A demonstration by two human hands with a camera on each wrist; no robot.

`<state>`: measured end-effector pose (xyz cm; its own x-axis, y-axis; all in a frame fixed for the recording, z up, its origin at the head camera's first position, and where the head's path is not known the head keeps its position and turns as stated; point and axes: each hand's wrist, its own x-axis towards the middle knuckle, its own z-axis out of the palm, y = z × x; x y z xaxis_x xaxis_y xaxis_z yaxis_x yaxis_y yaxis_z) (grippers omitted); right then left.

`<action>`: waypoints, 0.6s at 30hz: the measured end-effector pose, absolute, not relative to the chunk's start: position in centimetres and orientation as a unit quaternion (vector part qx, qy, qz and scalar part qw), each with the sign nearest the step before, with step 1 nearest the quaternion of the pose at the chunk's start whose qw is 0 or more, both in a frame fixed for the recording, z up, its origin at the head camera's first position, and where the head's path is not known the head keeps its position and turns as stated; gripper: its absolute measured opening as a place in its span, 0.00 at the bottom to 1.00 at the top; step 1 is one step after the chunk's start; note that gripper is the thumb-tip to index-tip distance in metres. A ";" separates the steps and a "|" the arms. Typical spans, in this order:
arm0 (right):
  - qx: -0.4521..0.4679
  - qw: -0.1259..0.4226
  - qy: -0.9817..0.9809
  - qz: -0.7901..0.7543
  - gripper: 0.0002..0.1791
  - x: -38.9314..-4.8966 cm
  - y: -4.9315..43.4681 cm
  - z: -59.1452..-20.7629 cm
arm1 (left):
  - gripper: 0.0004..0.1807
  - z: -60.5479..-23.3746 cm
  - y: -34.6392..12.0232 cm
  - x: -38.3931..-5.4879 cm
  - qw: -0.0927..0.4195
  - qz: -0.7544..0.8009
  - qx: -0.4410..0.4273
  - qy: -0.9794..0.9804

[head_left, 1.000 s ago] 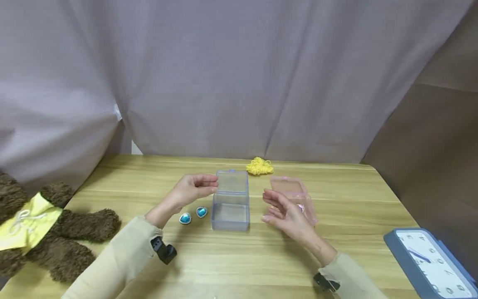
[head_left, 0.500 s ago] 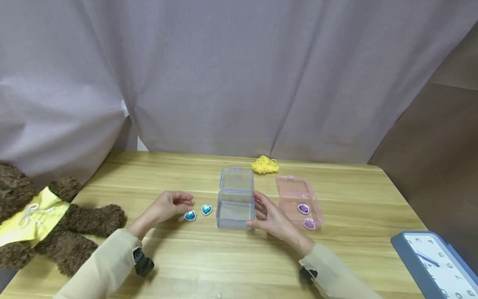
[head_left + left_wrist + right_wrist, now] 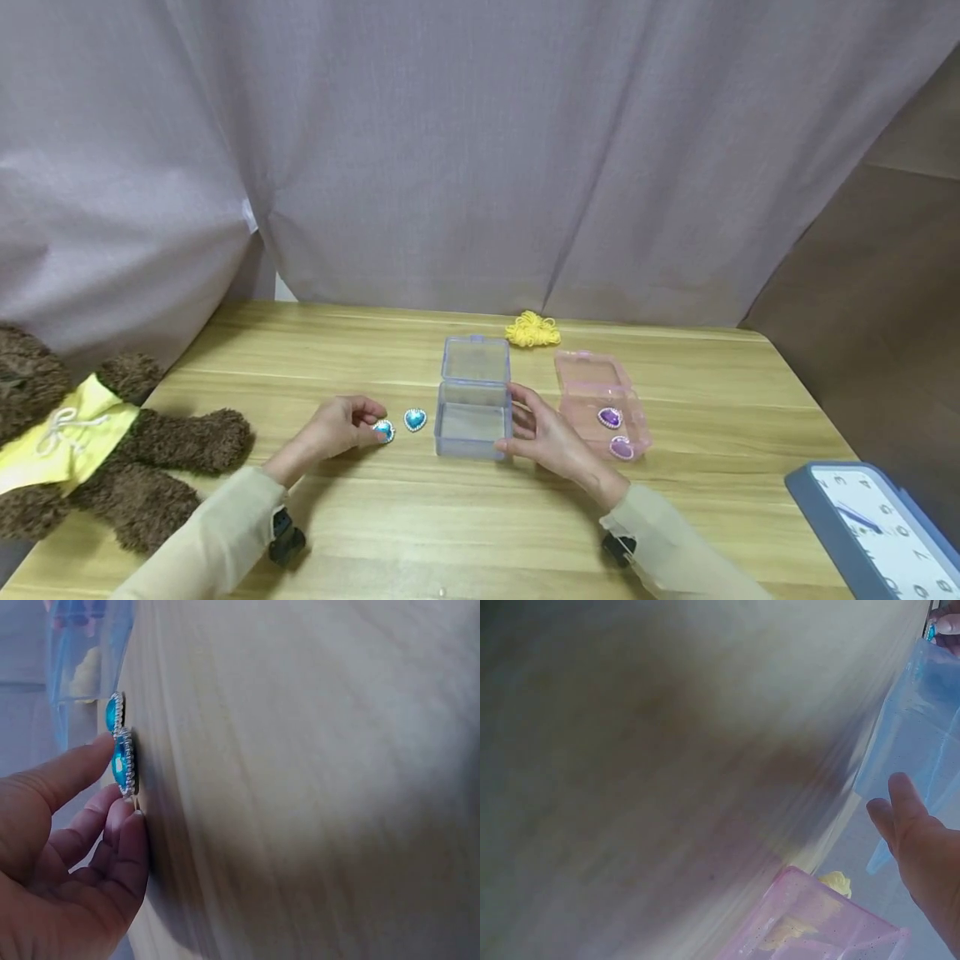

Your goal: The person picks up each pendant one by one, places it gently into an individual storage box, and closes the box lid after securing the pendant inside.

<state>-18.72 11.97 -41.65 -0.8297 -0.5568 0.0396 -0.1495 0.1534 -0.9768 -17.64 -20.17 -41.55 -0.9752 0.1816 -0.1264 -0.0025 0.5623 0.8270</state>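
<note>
Turquoise gem [image 3: 121, 763], pinched only by its edge in my left grip [image 3: 336, 430], might slip; right grip [image 3: 551, 439], spread, touches the box [image 3: 467, 447].

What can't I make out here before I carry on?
- Head view: part of the left blue gem, behind the left hand.
- Head view: the blue box's near right corner, behind the right hand's thumb.
- Head view: the rest of the teddy bear, cut off by the left edge.
- Right wrist view: the rest of the pink box, cut off by the bottom edge.
</note>
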 end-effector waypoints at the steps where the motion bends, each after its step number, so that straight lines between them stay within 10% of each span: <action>1: -0.237 0.169 0.740 -0.606 0.47 -18.7 12.0 -41.7 | 0.16 -41.6 -20.1 -17.6 0.092 0.454 0.056 0.884; 18: -0.228 0.167 0.739 -0.611 0.46 -18.6 11.9 -41.8 | 0.13 -41.2 -19.7 -17.1 0.066 0.437 0.074 0.894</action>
<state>-18.62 11.86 -41.80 -0.8397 -0.5421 0.0318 -0.1327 0.1481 -0.9800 -17.10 -19.73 -41.25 -0.9805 0.1893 -0.0526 0.0748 0.6075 0.7908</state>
